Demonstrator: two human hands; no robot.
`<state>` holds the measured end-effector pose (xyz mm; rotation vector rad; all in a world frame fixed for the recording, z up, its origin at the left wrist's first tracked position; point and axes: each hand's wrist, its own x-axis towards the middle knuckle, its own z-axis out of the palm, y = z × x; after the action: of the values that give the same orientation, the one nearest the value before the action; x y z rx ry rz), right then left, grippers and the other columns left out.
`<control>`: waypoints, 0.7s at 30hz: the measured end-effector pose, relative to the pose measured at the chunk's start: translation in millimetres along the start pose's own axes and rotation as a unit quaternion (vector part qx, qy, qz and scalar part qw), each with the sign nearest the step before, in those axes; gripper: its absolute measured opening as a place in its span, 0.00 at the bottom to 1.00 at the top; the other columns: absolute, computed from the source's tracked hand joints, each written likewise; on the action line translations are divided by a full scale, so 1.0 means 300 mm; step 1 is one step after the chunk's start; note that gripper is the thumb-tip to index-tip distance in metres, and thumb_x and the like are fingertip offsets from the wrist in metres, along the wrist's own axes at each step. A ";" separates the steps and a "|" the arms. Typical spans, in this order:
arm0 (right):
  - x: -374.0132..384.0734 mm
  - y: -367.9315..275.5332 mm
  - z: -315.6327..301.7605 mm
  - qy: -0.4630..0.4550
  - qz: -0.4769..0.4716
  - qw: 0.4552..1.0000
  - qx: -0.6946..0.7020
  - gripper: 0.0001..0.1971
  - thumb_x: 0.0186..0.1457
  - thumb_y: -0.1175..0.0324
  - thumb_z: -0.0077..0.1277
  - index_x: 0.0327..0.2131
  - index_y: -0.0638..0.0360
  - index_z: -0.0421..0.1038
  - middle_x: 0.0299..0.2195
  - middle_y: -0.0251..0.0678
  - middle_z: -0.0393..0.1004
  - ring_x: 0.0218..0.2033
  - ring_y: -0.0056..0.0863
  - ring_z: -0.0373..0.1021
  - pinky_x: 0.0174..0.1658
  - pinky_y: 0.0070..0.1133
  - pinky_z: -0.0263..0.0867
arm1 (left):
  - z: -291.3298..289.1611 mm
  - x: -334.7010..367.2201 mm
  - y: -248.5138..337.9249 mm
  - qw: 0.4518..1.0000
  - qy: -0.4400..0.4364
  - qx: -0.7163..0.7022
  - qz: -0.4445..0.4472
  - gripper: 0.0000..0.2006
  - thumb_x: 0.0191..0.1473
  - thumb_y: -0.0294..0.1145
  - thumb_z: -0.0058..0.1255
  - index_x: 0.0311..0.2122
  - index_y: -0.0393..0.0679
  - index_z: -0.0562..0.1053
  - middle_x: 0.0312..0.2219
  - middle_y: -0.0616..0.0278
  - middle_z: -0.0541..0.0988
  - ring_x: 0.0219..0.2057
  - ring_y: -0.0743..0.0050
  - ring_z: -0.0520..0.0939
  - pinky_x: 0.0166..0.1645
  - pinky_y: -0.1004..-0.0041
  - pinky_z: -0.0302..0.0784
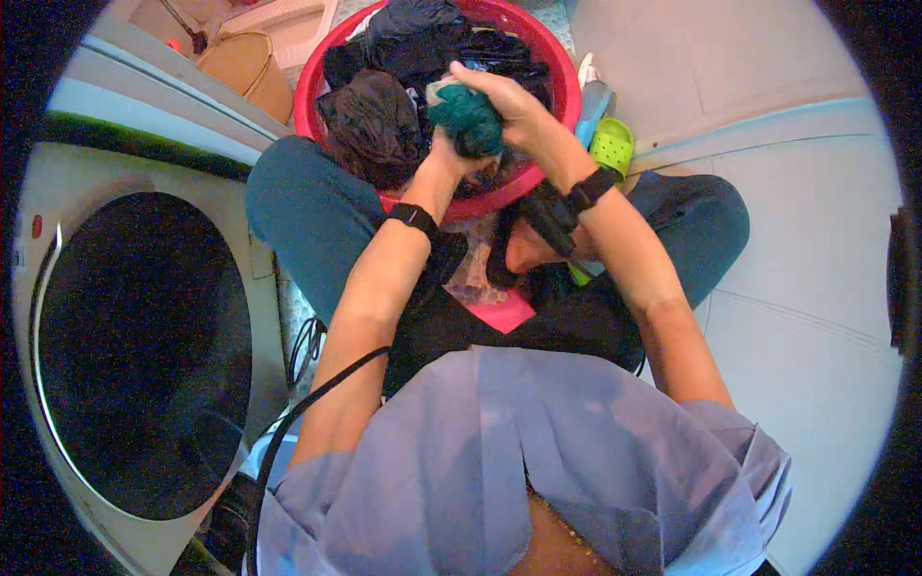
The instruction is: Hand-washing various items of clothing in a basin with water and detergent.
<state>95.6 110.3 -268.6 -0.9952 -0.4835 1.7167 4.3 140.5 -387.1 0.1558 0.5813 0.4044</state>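
Observation:
A bunched teal-green cloth (465,115) is squeezed between my two hands above a red basin (305,91). My left hand (459,161) grips it from below, its fingers mostly hidden under the bundle. My right hand (514,104) closes around its right side, with the thumb side toward the far edge. A pale whitish patch shows at the cloth's upper left. Dark wet clothes (375,120) are heaped in the basin, with a black garment (418,43) at its far side. Each wrist wears a black band.
The basin stands between my bent knees. A washing machine with a round dark door (144,355) is at the left. Beyond the basin's right side lies a lime-green clog (612,146). A tan bucket (245,72) stands at the far left, and a black cable (317,396) runs beside my left arm.

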 end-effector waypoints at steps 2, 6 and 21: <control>0.004 0.058 0.052 0.001 -0.064 0.998 -0.013 0.15 0.47 0.57 0.50 0.29 0.61 0.71 0.25 0.37 0.73 0.25 0.27 0.70 0.31 0.21 0.65 | -0.001 0.014 0.010 0.984 -0.148 -0.041 0.089 0.21 0.51 0.55 0.29 0.41 0.53 0.65 0.40 0.62 0.70 0.41 0.67 0.71 0.46 0.62 0.65; 0.072 0.150 -0.056 0.233 -0.223 0.778 -0.539 0.16 0.40 0.56 0.52 0.27 0.59 0.72 0.24 0.43 0.73 0.26 0.36 0.71 0.33 0.27 0.65 | 0.043 0.013 0.012 0.936 -0.314 -0.151 0.057 0.16 0.52 0.48 0.32 0.36 0.52 0.68 0.38 0.63 0.72 0.39 0.68 0.72 0.45 0.66 0.66; -0.017 -0.225 -0.365 0.175 -0.323 0.847 -0.386 0.27 0.39 0.63 0.54 0.47 0.56 0.63 0.38 0.44 0.69 0.39 0.29 0.66 0.43 0.21 0.62 | 0.374 -0.155 0.155 0.904 -0.080 0.212 0.363 0.12 0.48 0.40 0.48 0.35 0.47 0.65 0.31 0.66 0.72 0.33 0.74 0.73 0.39 0.72 0.68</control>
<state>223.8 114.8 -280.6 -1.4526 -1.1609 0.6821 16.8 160.3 -259.0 0.8337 0.4250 0.9771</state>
